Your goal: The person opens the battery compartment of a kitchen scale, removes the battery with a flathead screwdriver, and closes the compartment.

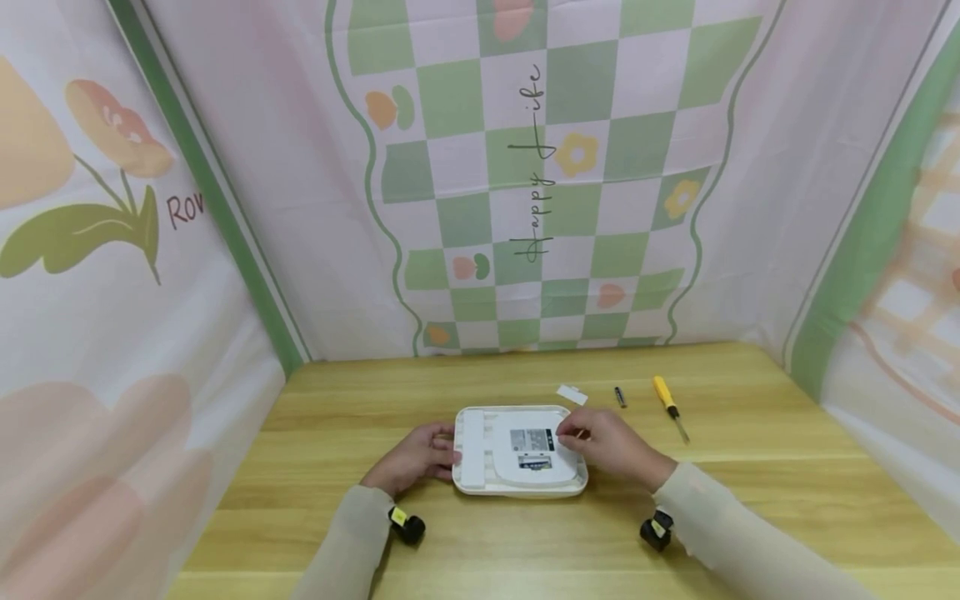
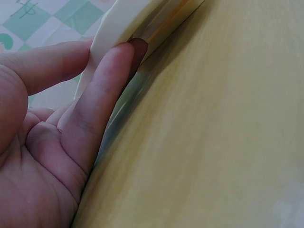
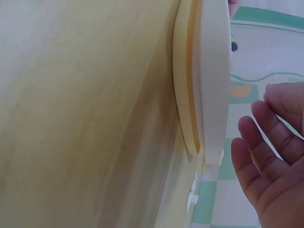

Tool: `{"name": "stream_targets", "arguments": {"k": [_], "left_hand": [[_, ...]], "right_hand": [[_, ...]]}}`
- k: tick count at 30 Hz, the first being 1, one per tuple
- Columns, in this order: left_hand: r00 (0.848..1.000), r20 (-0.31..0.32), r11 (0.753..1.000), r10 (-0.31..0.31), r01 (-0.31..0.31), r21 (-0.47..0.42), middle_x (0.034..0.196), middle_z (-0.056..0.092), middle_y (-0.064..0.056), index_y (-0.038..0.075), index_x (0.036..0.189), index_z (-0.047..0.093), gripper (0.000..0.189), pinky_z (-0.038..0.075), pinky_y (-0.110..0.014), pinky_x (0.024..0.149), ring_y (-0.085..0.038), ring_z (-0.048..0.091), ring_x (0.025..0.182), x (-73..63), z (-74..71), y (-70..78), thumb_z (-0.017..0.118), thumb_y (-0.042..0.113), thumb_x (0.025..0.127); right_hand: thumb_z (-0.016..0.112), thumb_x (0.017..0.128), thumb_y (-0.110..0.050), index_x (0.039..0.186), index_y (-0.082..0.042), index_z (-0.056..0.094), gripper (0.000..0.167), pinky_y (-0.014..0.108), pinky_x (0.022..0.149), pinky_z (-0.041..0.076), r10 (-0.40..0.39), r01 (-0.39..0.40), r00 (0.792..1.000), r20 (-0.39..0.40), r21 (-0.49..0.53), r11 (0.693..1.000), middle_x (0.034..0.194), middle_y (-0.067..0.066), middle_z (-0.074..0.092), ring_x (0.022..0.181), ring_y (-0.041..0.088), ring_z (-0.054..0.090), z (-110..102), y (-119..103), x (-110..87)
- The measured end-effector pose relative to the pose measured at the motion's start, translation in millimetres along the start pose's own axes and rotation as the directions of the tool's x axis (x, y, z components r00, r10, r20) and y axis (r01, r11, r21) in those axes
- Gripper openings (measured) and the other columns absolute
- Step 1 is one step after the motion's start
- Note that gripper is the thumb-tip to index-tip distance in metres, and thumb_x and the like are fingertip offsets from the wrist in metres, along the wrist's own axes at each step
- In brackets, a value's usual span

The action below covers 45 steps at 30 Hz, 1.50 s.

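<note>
A white rounded device (image 1: 480,483) lies on the table with its printed label and an uncovered battery compartment (image 1: 535,462) facing up. A battery seems to sit inside that compartment. At the device's left edge, my left hand (image 1: 416,457) grips the rim; the left wrist view has its fingers (image 2: 107,78) against the side and under the edge. My right hand (image 1: 611,446) hovers over the right part, fingertips near the label. In the right wrist view the fingers (image 3: 273,135) are loosely bent, with nothing visible between them.
Behind the device lie a small white cover (image 1: 572,394), a loose battery (image 1: 620,397) and a yellow-handled screwdriver (image 1: 670,407). The wood-grain table (image 1: 345,392) is bordered by printed curtains (image 1: 465,233) at the back and both sides.
</note>
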<state>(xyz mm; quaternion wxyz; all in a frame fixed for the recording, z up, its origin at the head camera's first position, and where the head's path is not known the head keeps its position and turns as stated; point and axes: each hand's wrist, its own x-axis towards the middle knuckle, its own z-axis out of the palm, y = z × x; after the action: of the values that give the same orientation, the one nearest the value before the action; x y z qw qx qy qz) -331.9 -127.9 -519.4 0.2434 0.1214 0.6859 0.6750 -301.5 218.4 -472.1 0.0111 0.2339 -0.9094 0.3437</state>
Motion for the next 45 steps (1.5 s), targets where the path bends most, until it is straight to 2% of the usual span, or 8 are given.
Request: {"name": "stream_targets", "arguments": {"k": [2,9,16,21,27,31,38,45], "left_hand": [[1.000,0.002,1.000,0.002,-0.002,0.000,0.106,0.066,-0.019,-0.008,0.135,0.044,0.051,0.059,-0.042,0.076,-0.031,0.067,0.091,0.1,0.5,0.4,0.066,-0.001,0.090],[1.000,0.000,1.000,0.003,-0.003,-0.003,0.106,0.066,-0.019,-0.007,0.136,0.044,0.052,0.059,-0.042,0.076,-0.031,0.067,0.091,-0.1,1.4,1.0,0.066,-0.002,0.090],[1.000,-0.004,1.000,0.001,-0.001,0.003,0.106,0.066,-0.019,-0.008,0.137,0.043,0.052,0.059,-0.042,0.076,-0.031,0.067,0.091,-0.7,1.3,1.1,0.066,-0.001,0.090],[1.000,-0.002,1.000,-0.001,0.001,0.000,0.106,0.066,-0.019,-0.008,0.137,0.043,0.053,0.059,-0.042,0.076,-0.031,0.067,0.091,-0.1,1.0,0.5,0.065,-0.002,0.090],[1.000,0.001,1.000,-0.001,0.001,-0.001,0.106,0.067,-0.019,-0.008,0.137,0.043,0.052,0.059,-0.042,0.077,-0.031,0.067,0.092,0.3,0.8,0.4,0.065,-0.002,0.090],[1.000,0.002,1.000,-0.001,0.001,-0.007,0.105,0.067,-0.020,-0.008,0.137,0.042,0.053,0.059,-0.042,0.077,-0.032,0.067,0.091,0.8,0.3,-0.4,0.066,-0.002,0.090],[1.000,0.009,1.000,0.002,-0.002,-0.011,0.105,0.067,-0.020,-0.008,0.136,0.043,0.052,0.059,-0.043,0.077,-0.032,0.067,0.091,1.3,-0.7,-1.7,0.066,-0.002,0.089],[1.000,0.010,1.000,0.001,-0.001,-0.010,0.105,0.067,-0.020,-0.007,0.135,0.044,0.051,0.059,-0.043,0.076,-0.032,0.067,0.091,0.7,-0.6,-1.5,0.066,-0.002,0.089]], "right_hand": [[0.067,0.093,-0.014,0.097,-0.018,0.072,0.007,0.025,0.067,0.054,-0.004,0.004,1.000,0.013,-0.008,1.000,0.093,-0.010,0.063,0.085,0.009,0.059,1,0,0.0],[0.068,0.092,-0.012,0.098,-0.017,0.072,0.009,0.027,0.072,0.054,-0.095,0.096,0.995,0.011,-0.070,0.993,0.095,-0.011,0.064,0.086,0.008,0.060,6,-1,0.0],[0.069,0.091,-0.011,0.098,-0.017,0.071,0.009,0.026,0.073,0.054,-0.115,0.115,0.993,0.016,-0.082,0.990,0.095,-0.012,0.063,0.086,0.006,0.058,10,-2,0.4],[0.071,0.089,-0.012,0.096,-0.017,0.071,0.008,0.029,0.075,0.054,-0.153,0.154,0.988,0.012,-0.089,0.984,0.095,-0.012,0.063,0.088,0.008,0.058,12,-3,-0.4],[0.071,0.090,-0.018,0.095,-0.020,0.071,0.006,0.036,0.083,0.052,-0.221,0.222,0.975,0.026,-0.156,0.963,0.099,-0.015,0.062,0.094,0.009,0.057,14,-3,-1.5],[0.070,0.091,-0.024,0.095,-0.021,0.071,0.006,0.039,0.087,0.051,-0.235,0.238,0.971,0.039,-0.190,0.952,0.101,-0.013,0.062,0.098,0.010,0.056,15,-2,-1.4],[0.069,0.092,-0.025,0.095,-0.022,0.071,0.005,0.037,0.089,0.050,-0.218,0.225,0.974,0.060,-0.203,0.953,0.104,-0.013,0.061,0.101,0.008,0.053,16,-4,-1.5],[0.071,0.090,-0.022,0.098,-0.018,0.073,0.009,0.041,0.092,0.050,-0.270,0.278,0.961,0.066,-0.217,0.936,0.108,-0.007,0.063,0.104,0.014,0.056,18,-5,-2.6]]}}
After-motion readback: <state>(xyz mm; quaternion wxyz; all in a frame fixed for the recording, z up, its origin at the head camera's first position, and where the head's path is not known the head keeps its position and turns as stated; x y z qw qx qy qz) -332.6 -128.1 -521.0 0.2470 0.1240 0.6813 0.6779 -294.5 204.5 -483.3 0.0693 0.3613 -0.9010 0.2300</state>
